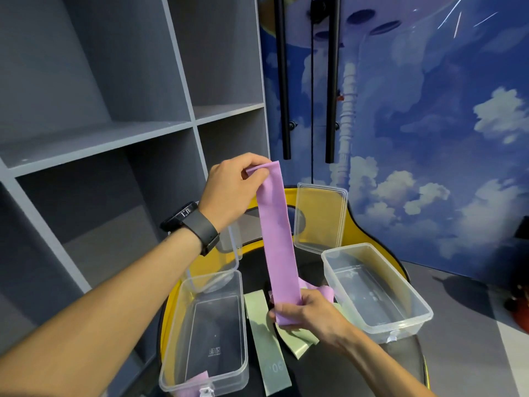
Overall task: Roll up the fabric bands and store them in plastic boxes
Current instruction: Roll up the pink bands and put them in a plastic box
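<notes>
left hand (229,193) pinches top end of purple band (279,239) at frame centre, right hand (310,312) grips its bottom end, band stretched taut between them above green bands (262,333) on tabletop (329,368), between two clear boxes (378,290).

Looks like a playroom or themed studio corner: grey open cubby shelving (120,133) at left, wall mural of rocket launch and clouds (429,138) at right, black vertical bars (282,81) between, small round black table with yellow rim (383,253) below.
</notes>
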